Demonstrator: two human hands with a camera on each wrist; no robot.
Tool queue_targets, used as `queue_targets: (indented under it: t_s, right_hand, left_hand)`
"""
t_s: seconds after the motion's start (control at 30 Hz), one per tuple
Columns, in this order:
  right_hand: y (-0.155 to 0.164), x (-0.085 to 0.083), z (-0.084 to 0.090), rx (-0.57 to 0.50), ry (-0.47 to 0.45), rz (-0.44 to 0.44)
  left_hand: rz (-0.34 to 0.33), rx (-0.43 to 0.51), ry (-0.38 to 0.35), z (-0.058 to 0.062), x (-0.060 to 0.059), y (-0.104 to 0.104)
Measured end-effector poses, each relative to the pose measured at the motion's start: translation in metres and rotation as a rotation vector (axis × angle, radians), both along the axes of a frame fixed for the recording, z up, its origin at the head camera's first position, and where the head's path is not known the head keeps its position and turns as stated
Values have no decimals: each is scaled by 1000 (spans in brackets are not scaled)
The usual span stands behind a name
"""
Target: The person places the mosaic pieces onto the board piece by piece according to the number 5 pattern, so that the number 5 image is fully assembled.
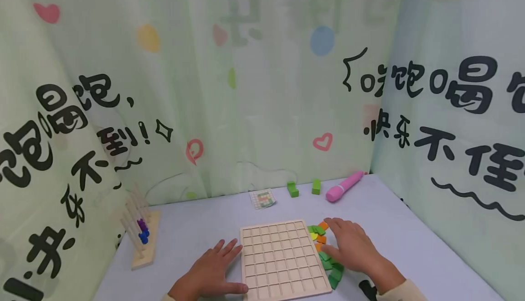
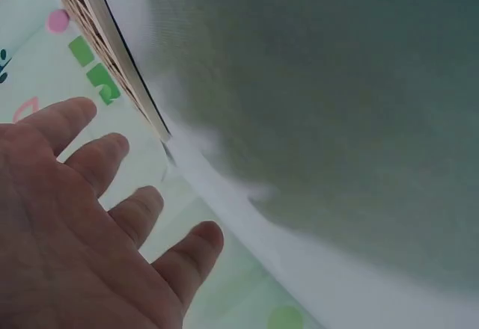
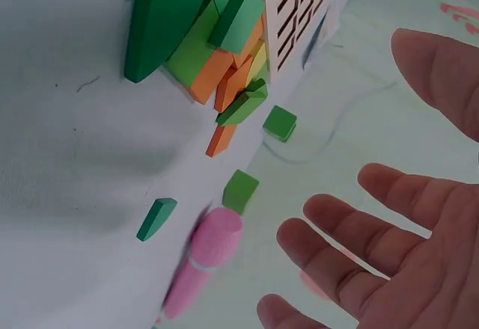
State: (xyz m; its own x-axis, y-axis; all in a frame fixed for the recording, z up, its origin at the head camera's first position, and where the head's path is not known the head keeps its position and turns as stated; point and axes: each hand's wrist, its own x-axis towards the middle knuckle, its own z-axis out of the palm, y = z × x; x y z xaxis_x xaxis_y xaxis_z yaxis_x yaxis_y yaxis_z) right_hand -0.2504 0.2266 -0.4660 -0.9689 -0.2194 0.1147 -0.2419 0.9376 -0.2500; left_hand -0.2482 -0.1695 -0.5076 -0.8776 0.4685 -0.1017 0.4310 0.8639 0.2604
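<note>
Left hand [image 1: 213, 269] flat beside wooden grid board [image 1: 283, 257], right hand [image 1: 352, 246] spread over coloured blocks [image 1: 324, 246], grips apart

Pale wooden grid board [image 1: 283, 257]; matt painted blocks [image 1: 328, 257].

Both hands lie palm down with fingers straight and spread; the left hand [image 1: 213, 271] rests against the wooden grid board's [image 1: 283, 257] left edge; the right hand [image 1: 348, 246] sits just off its right edge.
</note>
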Motion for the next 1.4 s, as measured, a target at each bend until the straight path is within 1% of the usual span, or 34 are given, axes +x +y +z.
queue_targets:
  t_s: [0.13, 0.2, 0.4, 0.6, 0.73, 0.93, 1.1, 1.2, 1.3, 1.4]
  right_hand:
    - [3, -7, -2, 2, -43, -19]
    - [5, -12, -4, 13, -62, -27]
    - [16, -28, -11, 21, -103, -83]
    - [32, -38, -21, 5, -126, -158]
    - [36, -45, -29, 13, -143, -191]
    - [41, -55, -37, 17, -149, -228]
    - [48, -61, -37, -6, -201, -270]
    - [47, -63, -34, -26, -217, -282]
    - [43, -63, -31, -53, -208, -272]
    - [33, -62, -28, -82, -188, -238]
  left_hand:
    - [-28, 37, -18, 1, -3, 0]
    - [-31, 47, -25, 1, -5, 0]
    - [-9, 46, -41, 1, -10, -1]
    - [14, 9, -60, -5, -11, -2]
    - [18, 7, -72, -8, -11, -2]
    - [33, 3, -104, -7, -12, 3]
    - [27, 8, -117, -1, -11, 11]
    - [33, 11, -120, 1, -10, 14]
    - [45, 27, -131, 2, -10, 14]
    - [54, 43, -143, 1, -9, 14]
